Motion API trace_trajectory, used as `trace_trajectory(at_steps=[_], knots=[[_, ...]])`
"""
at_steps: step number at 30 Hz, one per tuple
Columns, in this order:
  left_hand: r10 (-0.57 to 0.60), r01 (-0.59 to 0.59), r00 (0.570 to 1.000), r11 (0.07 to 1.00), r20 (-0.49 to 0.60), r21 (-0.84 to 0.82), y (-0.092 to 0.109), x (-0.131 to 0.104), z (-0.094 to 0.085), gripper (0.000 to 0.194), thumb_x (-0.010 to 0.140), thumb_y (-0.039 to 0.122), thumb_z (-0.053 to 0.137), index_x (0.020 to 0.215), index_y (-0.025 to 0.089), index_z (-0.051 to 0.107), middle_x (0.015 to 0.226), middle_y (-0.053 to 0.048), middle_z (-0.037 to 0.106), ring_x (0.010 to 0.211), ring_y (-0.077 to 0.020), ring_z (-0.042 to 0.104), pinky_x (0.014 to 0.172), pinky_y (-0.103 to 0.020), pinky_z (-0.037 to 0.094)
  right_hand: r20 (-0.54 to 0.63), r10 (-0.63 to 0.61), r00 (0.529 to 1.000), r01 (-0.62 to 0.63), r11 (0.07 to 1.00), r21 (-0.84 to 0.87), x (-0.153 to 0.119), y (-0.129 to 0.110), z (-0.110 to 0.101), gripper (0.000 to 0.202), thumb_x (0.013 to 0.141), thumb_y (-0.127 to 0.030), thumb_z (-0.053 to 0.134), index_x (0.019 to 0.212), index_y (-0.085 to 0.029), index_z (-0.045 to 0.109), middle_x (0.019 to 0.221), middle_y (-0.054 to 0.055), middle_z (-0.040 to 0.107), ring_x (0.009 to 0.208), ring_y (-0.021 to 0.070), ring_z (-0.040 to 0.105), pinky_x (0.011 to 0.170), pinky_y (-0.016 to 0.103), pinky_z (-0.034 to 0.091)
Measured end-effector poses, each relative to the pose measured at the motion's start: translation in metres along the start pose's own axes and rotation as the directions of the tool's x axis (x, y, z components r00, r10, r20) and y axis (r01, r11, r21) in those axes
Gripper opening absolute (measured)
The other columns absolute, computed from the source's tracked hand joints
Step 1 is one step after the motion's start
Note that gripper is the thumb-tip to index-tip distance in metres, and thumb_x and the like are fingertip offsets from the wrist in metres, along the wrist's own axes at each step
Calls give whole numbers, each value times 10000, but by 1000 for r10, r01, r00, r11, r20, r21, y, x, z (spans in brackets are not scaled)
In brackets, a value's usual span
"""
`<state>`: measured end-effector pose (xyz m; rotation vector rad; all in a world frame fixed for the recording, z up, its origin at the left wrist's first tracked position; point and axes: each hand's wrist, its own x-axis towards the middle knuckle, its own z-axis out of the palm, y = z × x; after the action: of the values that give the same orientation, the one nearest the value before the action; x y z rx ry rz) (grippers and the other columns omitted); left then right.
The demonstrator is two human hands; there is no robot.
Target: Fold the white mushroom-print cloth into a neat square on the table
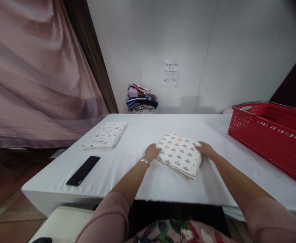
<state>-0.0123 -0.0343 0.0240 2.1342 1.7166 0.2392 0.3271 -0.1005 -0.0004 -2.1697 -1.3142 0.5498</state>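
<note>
A folded white cloth (179, 153) with a grey repeating print lies at an angle near the middle of the table, its layers showing along the front edge. My left hand (153, 152) grips its left corner, thumb on top and the other fingers out of sight beneath. At the opposite side my right hand (205, 149) pinches the right corner in the same way. Another folded white cloth (106, 135), with small dark prints, rests flat on the left part of the table.
On the white-covered table (138, 128), a black phone (83, 171) lies front left. A red plastic basket (269, 135) stands at the right. Folded fabrics (142, 98) are stacked behind the table, by a wall with paper signs (171, 66). A pink curtain (36, 67) hangs at left.
</note>
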Motion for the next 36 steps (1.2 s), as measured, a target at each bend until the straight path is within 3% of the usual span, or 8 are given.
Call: trace_trajectory(at_steps=[4,8,11,15,18,21,25,36], knots=[[135,-124,980,989,-144,84,4,40,-26,313,848,330,541,1123,183,571,1221,-110,562,1180,-250,487,977,-344,361,50,12,999,-12,1000,13,-25,-13,12,586,710,-427,636,1210,-124,589,1163,122,641,1012,256,610,827,311,463],[49,-45,987,999,-152,26,-2,77,-49,395,837,308,574,1198,155,536,1296,-153,514,1237,-297,440,1011,-410,329,161,-59,985,60,998,-2,-68,-36,29,509,735,-539,580,1062,-155,648,1016,95,687,919,248,627,758,298,445],[-23,16,986,999,-164,-41,-12,80,-44,491,864,392,534,1267,116,485,1343,-176,481,1231,-280,457,987,-365,366,185,-68,980,64,998,23,-85,-46,30,470,776,-563,504,995,-177,660,966,73,696,879,236,627,721,287,436],[-92,68,964,992,-248,-105,-25,50,-27,510,911,411,437,1295,74,446,1339,-184,483,1240,-239,452,996,-302,352,178,-50,983,34,995,90,-82,-47,25,503,770,-590,464,988,-187,671,968,66,695,888,247,619,736,303,438],[-187,113,938,961,-293,-253,-32,15,-14,489,900,398,454,1283,95,443,1241,-159,558,1117,-214,541,925,-289,398,178,-5,984,-15,993,114,-78,-46,25,544,757,-637,452,987,-196,674,1017,75,687,942,259,606,792,325,432],[-286,147,924,879,-255,-454,-34,-22,-1,449,863,426,511,1211,144,483,1095,-106,631,962,-196,601,827,-283,432,162,44,986,-69,986,149,-81,-46,26,555,770,-642,418,1002,-204,669,1060,79,677,980,260,593,825,334,425],[-302,143,930,823,-210,-550,-24,-57,16,376,817,492,560,1040,191,525,964,-58,657,863,-180,613,745,-264,428,126,51,991,-72,983,170,-85,-41,29,559,759,-653,424,1024,-217,652,1072,65,675,986,264,591,819,336,424],[-302,215,941,882,-152,-420,-8,-82,24,188,823,375,548,788,209,469,780,-10,615,723,-168,570,595,-257,358,92,32,995,-46,986,158,-79,-30,33,543,715,-660,478,965,-219,675,1047,57,694,955,268,610,755,319,440]])
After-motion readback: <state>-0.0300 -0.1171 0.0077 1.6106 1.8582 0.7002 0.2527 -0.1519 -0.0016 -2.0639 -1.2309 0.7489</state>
